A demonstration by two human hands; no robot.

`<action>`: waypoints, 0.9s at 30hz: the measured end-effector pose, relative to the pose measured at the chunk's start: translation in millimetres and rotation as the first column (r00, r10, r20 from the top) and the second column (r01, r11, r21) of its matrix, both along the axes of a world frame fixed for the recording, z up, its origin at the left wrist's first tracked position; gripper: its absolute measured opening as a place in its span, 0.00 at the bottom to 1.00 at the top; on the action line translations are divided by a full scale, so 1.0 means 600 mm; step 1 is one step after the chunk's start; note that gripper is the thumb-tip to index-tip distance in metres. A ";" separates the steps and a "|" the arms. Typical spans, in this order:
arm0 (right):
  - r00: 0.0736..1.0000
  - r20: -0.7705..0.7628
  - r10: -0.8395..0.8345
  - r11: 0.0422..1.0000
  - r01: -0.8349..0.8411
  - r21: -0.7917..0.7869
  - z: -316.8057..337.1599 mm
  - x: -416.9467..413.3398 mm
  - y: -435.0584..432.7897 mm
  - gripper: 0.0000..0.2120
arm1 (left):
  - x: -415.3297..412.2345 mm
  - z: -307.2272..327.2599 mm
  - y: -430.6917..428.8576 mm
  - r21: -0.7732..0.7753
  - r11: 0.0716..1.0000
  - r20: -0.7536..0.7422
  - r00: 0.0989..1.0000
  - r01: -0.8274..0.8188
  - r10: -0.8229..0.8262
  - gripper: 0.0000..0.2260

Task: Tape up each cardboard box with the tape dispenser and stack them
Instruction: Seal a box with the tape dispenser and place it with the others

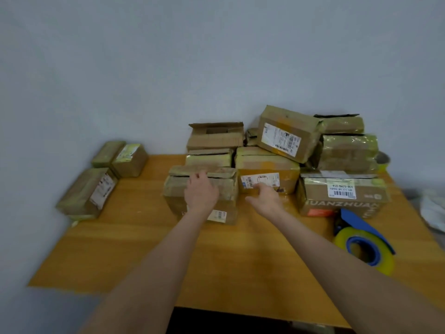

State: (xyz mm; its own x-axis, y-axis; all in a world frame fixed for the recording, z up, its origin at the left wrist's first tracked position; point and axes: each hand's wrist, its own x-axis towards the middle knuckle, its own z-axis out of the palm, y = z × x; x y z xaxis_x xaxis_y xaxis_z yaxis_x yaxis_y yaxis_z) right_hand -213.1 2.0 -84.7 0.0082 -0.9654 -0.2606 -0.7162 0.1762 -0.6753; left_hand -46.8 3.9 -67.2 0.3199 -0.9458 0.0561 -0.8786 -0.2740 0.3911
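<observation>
Overall: a person's two bare arms reach across a wooden table (144, 249) towards a heap of worn cardboard boxes by the back edge.
Left hand (201, 191): lies flat on the front of the nearest box (226, 186), fingers relaxed, fingertips at the gap under its loose top flap.
Right hand (267, 197): spread, thumb out, holding nothing, just right of that box; its blurred fingertips reach the lower front of a labelled box (267, 165) behind.
Tape dispenser (361, 239): blue, with a yellowish roll, lying untouched near the right edge, well apart from both hands, beside a printed box (342, 198).
Heap: more boxes piled behind and to the right, some tilted, one with open flaps (214, 136).
Left edge: three taped boxes (86, 191) sit together, apart from the heap.
</observation>
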 end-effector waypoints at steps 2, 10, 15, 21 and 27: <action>0.990 0.143 -0.003 0.998 -0.005 0.056 -0.010 0.007 -0.005 0.27 | 0.024 -0.004 -0.002 0.001 0.996 -0.003 0.996 -0.089 0.089 0.21; 0.898 0.437 0.056 0.973 -0.148 0.179 -0.030 0.055 -0.031 0.34 | 0.138 -0.046 -0.025 0.179 0.929 -0.182 0.917 -0.324 0.355 0.31; 0.947 0.317 0.046 0.982 -0.101 0.159 -0.039 0.044 -0.038 0.35 | 0.133 -0.057 0.005 0.183 0.881 -0.148 0.873 -0.437 0.464 0.28; 0.975 0.213 0.066 0.982 -0.102 0.161 -0.040 -0.059 -0.020 0.22 | 0.057 -0.050 0.047 0.173 0.926 -0.060 0.935 -0.335 0.349 0.24; 0.993 0.066 0.094 0.989 -0.101 0.112 -0.037 -0.225 0.038 0.17 | -0.089 -0.062 0.097 0.203 0.940 -0.148 0.941 -0.274 0.306 0.23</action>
